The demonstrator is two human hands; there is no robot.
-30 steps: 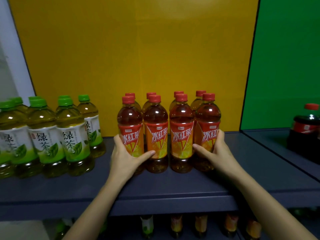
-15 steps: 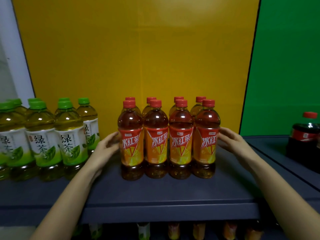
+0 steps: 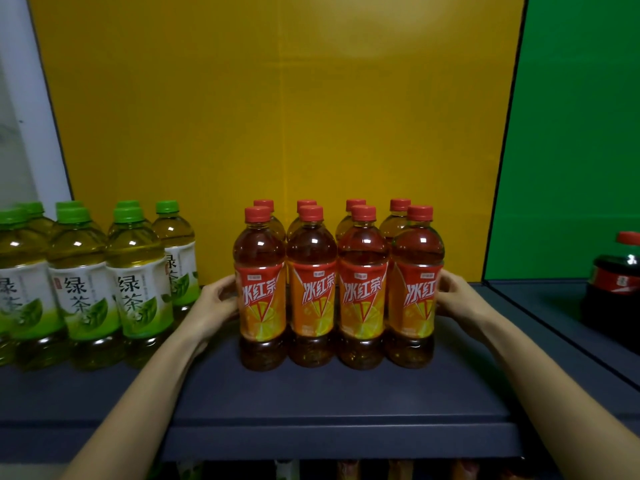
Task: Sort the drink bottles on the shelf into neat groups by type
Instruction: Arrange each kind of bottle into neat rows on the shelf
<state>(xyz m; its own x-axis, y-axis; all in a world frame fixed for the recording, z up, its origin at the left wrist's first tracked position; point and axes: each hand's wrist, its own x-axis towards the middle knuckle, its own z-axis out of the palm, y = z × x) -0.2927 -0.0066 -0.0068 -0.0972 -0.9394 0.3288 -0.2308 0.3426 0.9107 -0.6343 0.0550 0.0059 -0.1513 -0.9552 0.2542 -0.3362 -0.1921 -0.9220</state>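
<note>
Eight red-capped tea bottles (image 3: 311,296) stand in two rows on the shelf (image 3: 339,396). Left hand (image 3: 214,303) presses the block at 9 o'clock, right hand (image 3: 457,296) at 3 o'clock, fingers relaxed. Green tea bottles (image 3: 86,289) stand farther toward 9 o'clock.

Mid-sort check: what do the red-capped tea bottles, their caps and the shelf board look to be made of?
The red-capped tea bottles look like clear glossy plastic: bright highlights on the shoulders, printed film labels. Their caps seem opaque red plastic, duller. The shelf board is matte dark blue-grey, probably painted metal; the view leaves that open.
</note>
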